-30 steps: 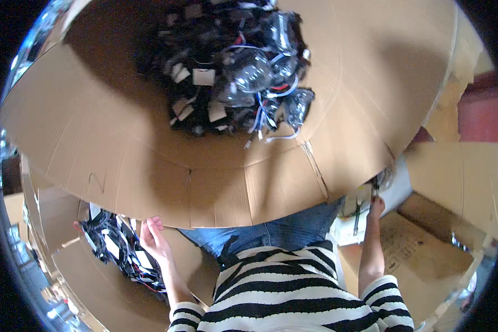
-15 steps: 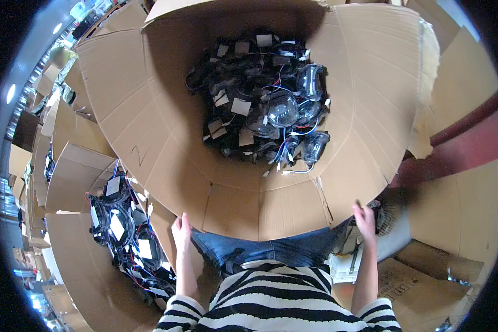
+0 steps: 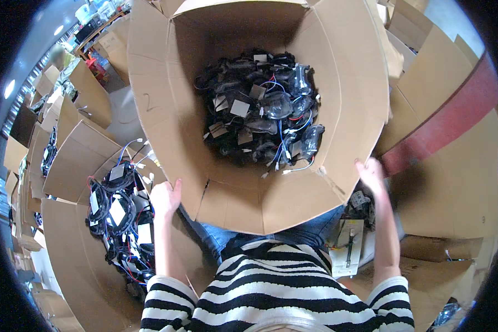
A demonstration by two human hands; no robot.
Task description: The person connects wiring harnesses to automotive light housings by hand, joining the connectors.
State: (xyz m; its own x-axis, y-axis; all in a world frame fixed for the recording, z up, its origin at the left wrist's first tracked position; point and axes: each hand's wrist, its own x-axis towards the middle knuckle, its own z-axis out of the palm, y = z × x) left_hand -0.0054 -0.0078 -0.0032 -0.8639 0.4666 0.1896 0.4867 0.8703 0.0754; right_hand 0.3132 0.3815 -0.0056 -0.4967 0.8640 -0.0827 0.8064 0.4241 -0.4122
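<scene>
In front of me a large open cardboard box (image 3: 243, 205) has its flaps spread outward. Inside lies a pile of dark, bagged parts (image 3: 232, 83), some with clear rounded covers like lamps (image 3: 276, 105). Thin wires with white connectors (image 3: 285, 149) and pale labels show among them. My left hand (image 3: 167, 198) is closed on the left edge of the box flaps, thumb up. On the opposite edge my right hand (image 3: 371, 172) grips the cardboard, its fingers partly hidden behind it.
To the left a second open box (image 3: 72, 243) holds black wired parts (image 3: 119, 205) with white labels. A red curved band (image 3: 442, 122) runs past cardboard sheets on the right. A white case (image 3: 346, 252) sits by my right leg. A person (image 3: 66, 69) is at the far left.
The box flaps have drawn inward and upward at the sides, and the box sits at a changed angle. Both my hands have moved up along its edges, the left one also outward.
</scene>
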